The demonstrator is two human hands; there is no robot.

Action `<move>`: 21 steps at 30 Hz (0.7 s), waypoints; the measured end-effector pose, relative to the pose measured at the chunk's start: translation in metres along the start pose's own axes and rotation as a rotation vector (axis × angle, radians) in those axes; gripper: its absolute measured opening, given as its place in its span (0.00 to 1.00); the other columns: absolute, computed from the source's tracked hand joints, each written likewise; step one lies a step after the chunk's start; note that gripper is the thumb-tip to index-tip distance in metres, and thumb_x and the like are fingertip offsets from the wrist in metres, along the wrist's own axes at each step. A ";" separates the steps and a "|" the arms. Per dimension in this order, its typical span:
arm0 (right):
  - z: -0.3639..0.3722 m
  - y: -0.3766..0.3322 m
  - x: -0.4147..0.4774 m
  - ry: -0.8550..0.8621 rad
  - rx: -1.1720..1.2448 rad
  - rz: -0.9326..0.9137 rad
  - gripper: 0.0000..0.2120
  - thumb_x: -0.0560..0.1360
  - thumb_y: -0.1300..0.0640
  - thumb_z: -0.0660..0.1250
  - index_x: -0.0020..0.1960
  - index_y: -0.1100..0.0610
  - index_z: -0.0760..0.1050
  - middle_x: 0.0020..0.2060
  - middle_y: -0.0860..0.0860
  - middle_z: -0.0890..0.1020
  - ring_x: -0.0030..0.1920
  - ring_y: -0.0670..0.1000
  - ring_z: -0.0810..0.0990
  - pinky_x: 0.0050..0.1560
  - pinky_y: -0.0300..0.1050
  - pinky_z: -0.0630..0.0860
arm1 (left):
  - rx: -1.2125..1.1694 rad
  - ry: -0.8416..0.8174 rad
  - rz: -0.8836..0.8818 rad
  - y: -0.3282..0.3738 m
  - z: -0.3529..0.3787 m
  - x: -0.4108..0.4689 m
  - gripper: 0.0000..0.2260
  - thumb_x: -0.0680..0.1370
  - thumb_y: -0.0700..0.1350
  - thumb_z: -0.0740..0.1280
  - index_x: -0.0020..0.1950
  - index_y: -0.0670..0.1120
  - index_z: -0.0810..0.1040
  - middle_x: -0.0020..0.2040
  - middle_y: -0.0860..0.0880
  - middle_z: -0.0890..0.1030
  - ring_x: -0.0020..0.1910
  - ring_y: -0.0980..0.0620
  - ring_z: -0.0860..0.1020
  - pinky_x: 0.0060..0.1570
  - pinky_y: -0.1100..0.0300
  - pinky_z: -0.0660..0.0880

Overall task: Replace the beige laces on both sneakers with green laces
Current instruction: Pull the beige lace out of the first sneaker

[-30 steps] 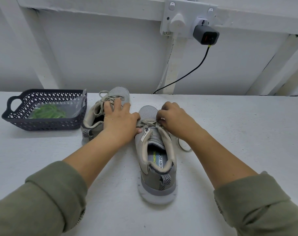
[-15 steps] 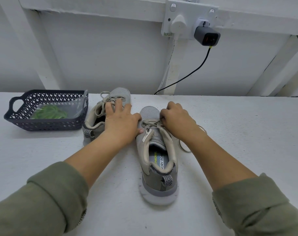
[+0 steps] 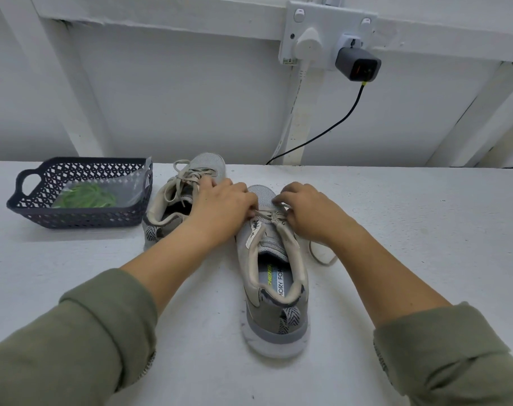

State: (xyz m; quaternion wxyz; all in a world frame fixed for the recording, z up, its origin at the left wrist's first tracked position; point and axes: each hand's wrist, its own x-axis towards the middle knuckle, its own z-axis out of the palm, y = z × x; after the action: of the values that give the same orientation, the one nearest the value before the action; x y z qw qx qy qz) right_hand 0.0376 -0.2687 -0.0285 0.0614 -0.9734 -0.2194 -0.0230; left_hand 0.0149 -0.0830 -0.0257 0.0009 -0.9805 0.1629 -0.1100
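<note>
Nearest to me, two olive sleeves point(image 3: 73, 341) frame the near sneaker point(image 3: 274, 288), which I take as my landmark. It sits on the white counter point(image 3: 425, 244) with its heel toward me and its toe pointing away. Its upper eyelets are empty, the tongue is exposed, and a loose run of beige lace point(image 3: 322, 256) curls on the counter just right of it.

At its remaining crossed laces my hands meet. My left hand point(image 3: 220, 203) comes in from the left, fingers drawn together and pinching a lace strand at the shoe's left edge. My right hand point(image 3: 305, 206) sits on the right side, fingers curled down onto the crossings; I cannot tell whether they grip a strand.

Left of and beyond the near sneaker, partly under my left hand, lies the second sneaker point(image 3: 176, 200), fully laced in beige. Further left stands a dark basket point(image 3: 82, 218) holding the green laces point(image 3: 85, 197) in a clear bag.

Beyond the sneaker, on the wall, a socket point(image 3: 322, 33) carries a grey charger point(image 3: 357, 64).
</note>
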 end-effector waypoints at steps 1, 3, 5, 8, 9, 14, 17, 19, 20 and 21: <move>0.000 0.000 -0.001 -0.006 0.010 0.005 0.19 0.78 0.58 0.59 0.68 0.50 0.72 0.64 0.50 0.73 0.61 0.54 0.71 0.59 0.52 0.71 | -0.010 0.002 0.002 -0.002 0.000 0.002 0.09 0.81 0.53 0.59 0.56 0.55 0.77 0.55 0.53 0.80 0.56 0.50 0.75 0.56 0.51 0.58; 0.002 0.000 -0.002 -0.035 -0.009 0.007 0.20 0.77 0.55 0.60 0.69 0.50 0.71 0.63 0.50 0.74 0.61 0.54 0.71 0.58 0.52 0.72 | -0.075 0.007 -0.005 -0.004 0.000 0.002 0.07 0.81 0.49 0.59 0.52 0.51 0.75 0.51 0.51 0.81 0.51 0.48 0.78 0.58 0.52 0.59; 0.003 0.001 -0.003 -0.054 -0.034 0.015 0.21 0.77 0.53 0.60 0.70 0.48 0.69 0.62 0.50 0.75 0.61 0.54 0.72 0.57 0.51 0.72 | -0.134 0.020 -0.048 -0.001 -0.001 0.000 0.05 0.78 0.46 0.58 0.48 0.48 0.72 0.47 0.48 0.81 0.48 0.44 0.78 0.56 0.53 0.63; 0.002 0.001 -0.003 -0.072 -0.074 0.021 0.22 0.77 0.50 0.61 0.71 0.46 0.68 0.61 0.50 0.75 0.61 0.54 0.72 0.57 0.51 0.71 | -0.004 0.077 -0.080 0.005 0.001 -0.001 0.08 0.75 0.47 0.60 0.50 0.47 0.75 0.50 0.48 0.81 0.52 0.44 0.76 0.51 0.52 0.65; 0.001 0.001 -0.004 -0.077 -0.080 0.022 0.22 0.77 0.50 0.61 0.71 0.46 0.68 0.62 0.50 0.75 0.61 0.54 0.71 0.58 0.51 0.71 | 0.018 0.108 -0.063 0.005 0.002 0.000 0.10 0.75 0.48 0.61 0.54 0.49 0.76 0.53 0.50 0.80 0.55 0.45 0.74 0.52 0.52 0.64; -0.002 -0.001 -0.003 -0.084 -0.123 0.023 0.23 0.75 0.50 0.61 0.71 0.45 0.68 0.62 0.49 0.75 0.61 0.54 0.71 0.58 0.51 0.69 | -0.089 0.025 0.090 -0.002 -0.004 0.011 0.10 0.77 0.59 0.65 0.55 0.62 0.81 0.65 0.61 0.72 0.67 0.50 0.61 0.58 0.52 0.56; -0.003 -0.002 -0.004 -0.081 -0.142 0.036 0.23 0.75 0.49 0.61 0.71 0.44 0.68 0.62 0.49 0.75 0.62 0.54 0.71 0.58 0.52 0.68 | -0.041 -0.013 0.070 -0.002 -0.003 0.016 0.09 0.77 0.57 0.64 0.53 0.58 0.82 0.68 0.60 0.69 0.69 0.48 0.58 0.59 0.52 0.54; -0.003 -0.002 -0.005 -0.076 -0.146 0.049 0.23 0.75 0.48 0.61 0.71 0.42 0.67 0.61 0.48 0.75 0.62 0.53 0.71 0.58 0.52 0.68 | 0.022 -0.027 0.081 0.000 0.000 0.017 0.10 0.80 0.54 0.61 0.55 0.54 0.81 0.70 0.58 0.68 0.69 0.47 0.58 0.58 0.51 0.55; -0.004 -0.001 -0.006 -0.071 -0.150 0.058 0.23 0.75 0.47 0.61 0.70 0.41 0.67 0.61 0.48 0.75 0.62 0.53 0.71 0.58 0.53 0.67 | 0.056 -0.017 0.076 0.000 0.002 0.017 0.11 0.80 0.51 0.60 0.56 0.52 0.80 0.70 0.56 0.67 0.69 0.46 0.58 0.58 0.50 0.56; -0.005 -0.001 -0.006 -0.068 -0.156 0.066 0.23 0.75 0.46 0.61 0.70 0.40 0.66 0.61 0.48 0.75 0.62 0.54 0.71 0.58 0.53 0.67 | 0.080 0.024 0.048 0.000 0.003 0.015 0.12 0.80 0.48 0.58 0.57 0.49 0.79 0.70 0.53 0.68 0.69 0.44 0.59 0.57 0.50 0.57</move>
State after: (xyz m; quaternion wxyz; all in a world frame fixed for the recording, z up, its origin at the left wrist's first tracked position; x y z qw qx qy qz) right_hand 0.0318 -0.2709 -0.0242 -0.0215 -0.9822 -0.1867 -0.0052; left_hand 0.0293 -0.0875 -0.0254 0.0407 -0.9740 0.1821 -0.1282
